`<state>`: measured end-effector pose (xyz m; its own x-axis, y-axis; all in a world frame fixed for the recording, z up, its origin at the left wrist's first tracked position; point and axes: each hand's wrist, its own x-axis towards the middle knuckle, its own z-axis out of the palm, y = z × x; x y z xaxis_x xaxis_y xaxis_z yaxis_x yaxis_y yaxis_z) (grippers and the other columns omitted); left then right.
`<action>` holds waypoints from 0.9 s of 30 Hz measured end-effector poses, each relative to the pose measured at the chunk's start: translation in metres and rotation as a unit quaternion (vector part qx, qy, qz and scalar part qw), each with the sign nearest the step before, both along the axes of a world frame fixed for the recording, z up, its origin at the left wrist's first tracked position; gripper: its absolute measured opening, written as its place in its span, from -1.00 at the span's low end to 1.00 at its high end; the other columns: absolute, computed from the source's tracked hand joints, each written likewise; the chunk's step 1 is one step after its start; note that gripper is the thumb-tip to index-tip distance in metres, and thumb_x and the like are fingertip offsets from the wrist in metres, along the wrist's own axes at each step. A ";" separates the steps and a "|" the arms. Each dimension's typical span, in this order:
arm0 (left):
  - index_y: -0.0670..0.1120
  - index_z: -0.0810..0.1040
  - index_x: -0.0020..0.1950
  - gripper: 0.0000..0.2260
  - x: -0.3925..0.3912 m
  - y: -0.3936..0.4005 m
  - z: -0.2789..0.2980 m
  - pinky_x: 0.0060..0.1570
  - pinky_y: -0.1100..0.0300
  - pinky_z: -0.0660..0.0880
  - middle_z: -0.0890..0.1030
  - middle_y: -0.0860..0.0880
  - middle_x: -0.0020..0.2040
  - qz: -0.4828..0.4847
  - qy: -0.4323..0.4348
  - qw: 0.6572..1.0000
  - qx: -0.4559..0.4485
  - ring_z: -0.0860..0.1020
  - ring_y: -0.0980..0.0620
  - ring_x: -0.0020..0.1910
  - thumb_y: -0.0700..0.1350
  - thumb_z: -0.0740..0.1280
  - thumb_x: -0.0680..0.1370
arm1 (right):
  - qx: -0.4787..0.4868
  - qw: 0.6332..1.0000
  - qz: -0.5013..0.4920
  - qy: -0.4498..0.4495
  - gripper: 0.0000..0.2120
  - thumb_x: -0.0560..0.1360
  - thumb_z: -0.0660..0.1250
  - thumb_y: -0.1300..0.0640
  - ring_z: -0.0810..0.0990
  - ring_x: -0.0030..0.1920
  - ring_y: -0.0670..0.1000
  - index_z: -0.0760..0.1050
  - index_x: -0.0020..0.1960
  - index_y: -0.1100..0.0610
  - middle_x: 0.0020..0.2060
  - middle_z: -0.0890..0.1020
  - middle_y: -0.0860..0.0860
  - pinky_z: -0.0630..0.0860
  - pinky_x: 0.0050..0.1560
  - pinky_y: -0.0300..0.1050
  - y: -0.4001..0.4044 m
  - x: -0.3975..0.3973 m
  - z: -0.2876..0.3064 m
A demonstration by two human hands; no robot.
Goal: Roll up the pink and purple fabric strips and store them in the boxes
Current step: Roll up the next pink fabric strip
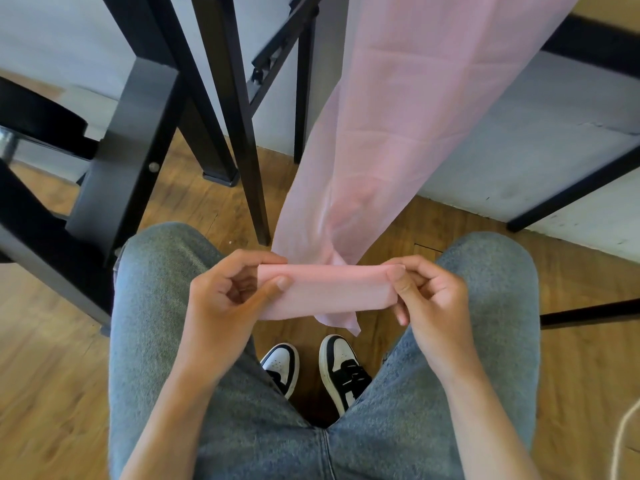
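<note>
A long sheer pink fabric strip (398, 109) hangs down from the upper right to my lap. Its lower end is wound into a flat pink roll (329, 291) held level between my knees. My left hand (228, 296) pinches the roll's left end with thumb and curled fingers. At the roll's right end my right hand (426, 292) pinches it the same way. A loose corner of the strip sticks out below the roll. No purple strip and no boxes are in view.
I sit with both knees in blue jeans (166, 306) over a wooden floor (45, 375). Black table and chair legs (242, 133) stand ahead and to the left. My black and white shoes (339, 368) rest below. A pale cord (623, 441) lies at the lower right.
</note>
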<state>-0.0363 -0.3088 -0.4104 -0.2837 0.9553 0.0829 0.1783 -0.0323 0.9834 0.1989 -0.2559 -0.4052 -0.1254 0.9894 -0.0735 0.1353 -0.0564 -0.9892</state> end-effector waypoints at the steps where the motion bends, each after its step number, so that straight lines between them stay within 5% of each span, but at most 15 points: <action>1: 0.01 0.65 0.04 -0.82 0.000 0.000 0.001 -0.32 0.45 0.47 0.69 0.14 -0.12 -0.012 0.000 1.000 -0.002 0.59 0.21 -0.24 -0.13 0.47 0.45 | 0.005 1.000 -0.006 0.002 -0.79 0.55 0.36 0.04 0.40 -0.47 -0.04 0.64 -0.08 0.17 -0.45 0.53 0.02 0.36 -0.45 -0.30 0.000 -0.001 0.001; 6: 0.01 0.66 0.09 -0.78 -0.002 -0.001 -0.003 -0.24 0.38 0.56 0.71 0.13 -0.07 -0.048 0.014 0.999 -0.014 0.64 0.13 -0.19 -0.10 0.48 0.45 | 0.012 0.999 -0.031 0.003 -0.76 0.58 0.31 0.03 0.49 -0.34 -0.23 0.58 -0.11 0.20 -0.41 0.54 -0.18 0.39 -0.27 -0.45 0.001 -0.001 0.002; 9: -0.03 0.66 0.12 -0.75 -0.003 0.000 -0.004 -0.14 0.33 0.61 0.71 0.13 -0.01 -0.057 0.020 0.998 -0.008 0.69 0.09 -0.06 -0.10 0.49 0.45 | 0.009 0.999 -0.040 0.008 -0.76 0.63 0.34 -0.01 0.58 -0.16 -0.08 0.59 -0.12 0.11 -0.26 0.63 0.01 0.48 -0.10 -0.28 0.001 -0.004 -0.002; 15: -0.13 0.67 0.07 -0.84 -0.003 0.002 -0.003 -0.05 0.26 0.62 0.72 0.07 -0.04 -0.044 0.017 0.998 0.029 0.70 0.03 -0.03 -0.22 0.44 0.50 | -0.065 0.992 -0.065 0.084 -0.76 0.50 0.34 -0.09 0.56 -0.15 -0.09 0.61 -0.21 0.06 -0.26 0.60 -0.07 0.43 -0.22 -0.16 0.003 -0.018 -0.001; 18: -0.15 0.64 0.08 -0.86 -0.004 0.003 -0.002 -0.06 0.27 0.61 0.70 0.05 -0.04 -0.036 0.006 0.999 0.034 0.68 0.02 -0.02 -0.26 0.42 0.53 | -0.070 0.992 -0.036 0.096 -0.75 0.50 0.36 -0.05 0.66 -0.07 -0.04 0.63 -0.05 0.13 -0.15 0.67 -0.04 0.57 -0.20 -0.05 0.004 -0.017 0.001; 22: -0.14 0.60 0.12 -0.85 -0.007 0.004 0.003 -0.11 0.32 0.59 0.67 0.09 -0.02 -0.005 0.024 0.999 0.047 0.67 0.06 -0.01 -0.27 0.41 0.56 | -0.061 0.993 0.015 0.104 -0.67 0.43 0.46 0.15 0.72 0.07 0.01 0.56 0.17 0.15 0.01 0.74 -0.01 0.65 -0.13 -0.14 0.005 -0.019 0.009; 27: -0.06 0.61 0.21 -0.74 -0.008 0.004 0.010 -0.13 0.25 0.65 0.69 0.11 0.01 0.008 -0.022 0.998 0.058 0.68 0.05 -0.01 -0.24 0.40 0.53 | -0.020 0.998 -0.011 0.052 -0.80 0.41 0.50 0.11 0.74 -0.05 -0.01 0.66 0.00 0.16 -0.13 0.75 0.01 0.66 -0.19 -0.17 0.009 -0.022 0.010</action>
